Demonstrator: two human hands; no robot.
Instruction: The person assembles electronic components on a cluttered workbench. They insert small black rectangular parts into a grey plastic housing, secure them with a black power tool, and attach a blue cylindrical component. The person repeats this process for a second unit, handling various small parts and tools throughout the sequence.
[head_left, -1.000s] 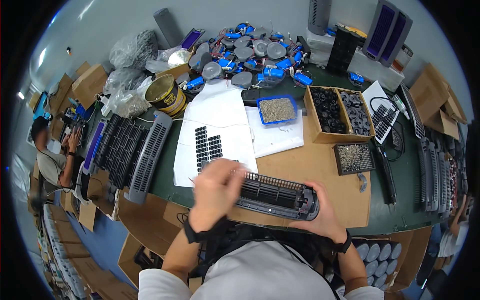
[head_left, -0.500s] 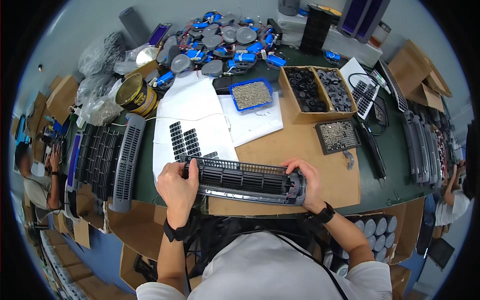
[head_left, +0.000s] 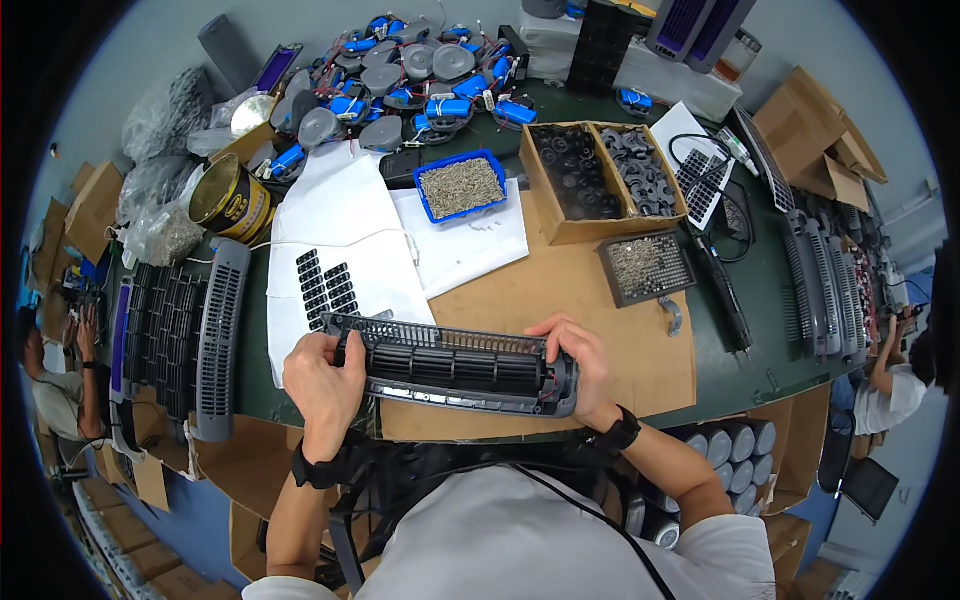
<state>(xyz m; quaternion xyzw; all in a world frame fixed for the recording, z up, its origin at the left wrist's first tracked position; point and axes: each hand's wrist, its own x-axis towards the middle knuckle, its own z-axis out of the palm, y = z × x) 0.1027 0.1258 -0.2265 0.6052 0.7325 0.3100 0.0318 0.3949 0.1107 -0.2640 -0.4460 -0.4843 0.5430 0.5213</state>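
A grey slotted fan housing [head_left: 460,403] lies lengthwise at the table's front edge, a long black blower wheel [head_left: 455,366] inside it. My left hand [head_left: 325,383] grips its left end, thumb on top at the end of the wheel. My right hand [head_left: 582,362] is wrapped round the right end, its fingers over the far rim. Beneath the housing is a cardboard sheet [head_left: 640,375]. Just beyond the left end, small black parts [head_left: 328,283] lie in rows on white paper [head_left: 290,345].
Behind stand a blue tray of small metal pieces [head_left: 462,186], a divided box of black and grey parts [head_left: 600,235] and a dark screw tray [head_left: 645,272]. An electric screwdriver [head_left: 722,292] lies at right. More blower wheels [head_left: 160,340] are at left. People work at both sides.
The whole scene has shifted left in the picture as my head turned slightly. Both hands keep their hold on the housing, with hardly any change in grip.
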